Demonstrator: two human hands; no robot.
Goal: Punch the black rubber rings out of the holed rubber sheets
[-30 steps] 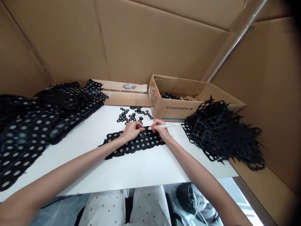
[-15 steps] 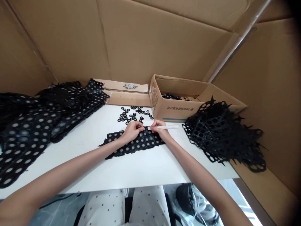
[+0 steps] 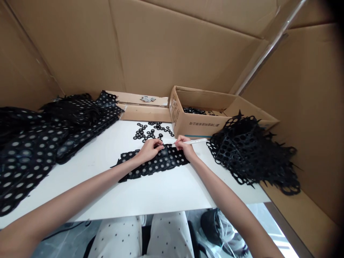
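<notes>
A black sheet dotted with pale discs lies on the white table in front of me. My left hand pinches its upper edge near the middle. Just to the right, my right hand grips a white pen-like tool, whose tip points left at the sheet's edge close to my left fingertips. Behind the hands lie several loose black rings. What sits right between the fingertips is too small to make out.
Dotted black sheets are heaped at the left. An open cardboard box holding small black pieces stands at the back right, beside a pile of punched-out black sheets. Cardboard walls surround the white table.
My right hand has shifted slightly right, and the white tool now tilts more, its rear end raised. My left hand stays on the sheet. The view has moved a little.
</notes>
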